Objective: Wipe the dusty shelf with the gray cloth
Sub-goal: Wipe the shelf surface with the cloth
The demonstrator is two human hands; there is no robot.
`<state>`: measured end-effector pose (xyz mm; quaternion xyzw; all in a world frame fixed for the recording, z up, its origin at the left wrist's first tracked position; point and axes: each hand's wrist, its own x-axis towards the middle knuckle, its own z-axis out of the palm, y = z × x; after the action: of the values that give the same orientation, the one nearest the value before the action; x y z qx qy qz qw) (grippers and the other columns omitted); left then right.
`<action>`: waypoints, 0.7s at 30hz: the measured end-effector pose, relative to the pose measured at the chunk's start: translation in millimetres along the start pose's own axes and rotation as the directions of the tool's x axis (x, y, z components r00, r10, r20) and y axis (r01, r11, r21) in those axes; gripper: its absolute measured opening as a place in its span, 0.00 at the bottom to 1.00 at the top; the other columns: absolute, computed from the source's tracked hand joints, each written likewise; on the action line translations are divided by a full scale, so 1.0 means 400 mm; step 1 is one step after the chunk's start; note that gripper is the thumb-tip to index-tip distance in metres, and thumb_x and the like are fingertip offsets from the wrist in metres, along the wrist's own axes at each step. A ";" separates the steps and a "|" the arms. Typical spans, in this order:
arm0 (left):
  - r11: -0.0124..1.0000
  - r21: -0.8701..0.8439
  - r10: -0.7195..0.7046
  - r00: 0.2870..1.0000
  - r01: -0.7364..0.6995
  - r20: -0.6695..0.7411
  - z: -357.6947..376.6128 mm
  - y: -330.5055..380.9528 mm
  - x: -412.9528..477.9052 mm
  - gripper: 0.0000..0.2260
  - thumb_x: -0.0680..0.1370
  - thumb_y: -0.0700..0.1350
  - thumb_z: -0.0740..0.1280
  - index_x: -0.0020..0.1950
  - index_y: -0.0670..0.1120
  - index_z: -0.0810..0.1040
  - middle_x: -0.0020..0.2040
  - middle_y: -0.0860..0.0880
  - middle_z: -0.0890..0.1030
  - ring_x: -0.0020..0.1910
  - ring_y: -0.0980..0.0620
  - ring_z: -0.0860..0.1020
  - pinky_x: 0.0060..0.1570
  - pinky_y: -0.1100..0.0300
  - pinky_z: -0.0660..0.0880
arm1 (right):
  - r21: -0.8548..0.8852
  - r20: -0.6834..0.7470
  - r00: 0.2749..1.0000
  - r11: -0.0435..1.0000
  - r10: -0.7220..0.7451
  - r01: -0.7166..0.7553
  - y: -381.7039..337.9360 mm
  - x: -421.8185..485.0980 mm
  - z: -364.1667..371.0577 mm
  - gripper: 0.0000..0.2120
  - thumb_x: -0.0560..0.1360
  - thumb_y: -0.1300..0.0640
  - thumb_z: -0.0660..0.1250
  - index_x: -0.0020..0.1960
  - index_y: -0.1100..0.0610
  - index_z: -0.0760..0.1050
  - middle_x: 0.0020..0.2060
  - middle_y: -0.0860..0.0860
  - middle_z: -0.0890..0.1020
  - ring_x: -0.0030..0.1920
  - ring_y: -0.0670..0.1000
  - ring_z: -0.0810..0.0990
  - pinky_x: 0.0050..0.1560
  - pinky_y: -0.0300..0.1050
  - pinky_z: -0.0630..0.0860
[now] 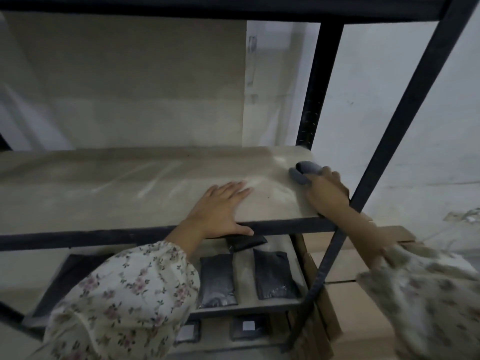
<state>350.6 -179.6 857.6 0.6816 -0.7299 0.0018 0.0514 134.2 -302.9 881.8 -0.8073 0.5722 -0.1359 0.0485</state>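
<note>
The dusty shelf [117, 193] is a pale board in a dark metal rack, streaked with white dust smears. A bunched gray cloth [304, 171] lies at the shelf's right end, near the back corner. My right hand [326, 192] is closed over the cloth and presses it on the board; it looks blurred. My left hand [220, 207] rests flat on the board near the front edge, fingers spread, thumb over the front rail, holding nothing. Both arms wear floral sleeves.
Dark rack uprights [315, 84] stand at the right end, and a diagonal post [405, 120] crosses in front of my right forearm. The lower shelf [244, 271] holds dark flat pouches [217, 280]. Cardboard boxes [345, 266] sit to the right. A white wall is behind.
</note>
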 end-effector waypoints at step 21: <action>0.999 -0.031 -0.023 1.000 0.022 -0.014 -0.002 0.014 0.001 0.46 0.67 0.71 0.64 0.77 0.56 0.46 0.78 0.55 0.47 0.77 0.55 0.46 0.74 0.53 0.44 | 0.086 -0.055 0.998 0.996 -0.031 0.035 0.025 0.016 -0.029 0.17 0.78 0.58 0.57 0.67 0.54 0.67 0.61 0.61 0.67 0.59 0.62 0.69 0.55 0.54 0.72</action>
<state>345.3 -179.4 858.6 0.6889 -0.7218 -0.0051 0.0669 123.9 -311.5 891.5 -0.8098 0.5535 -0.1830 0.0659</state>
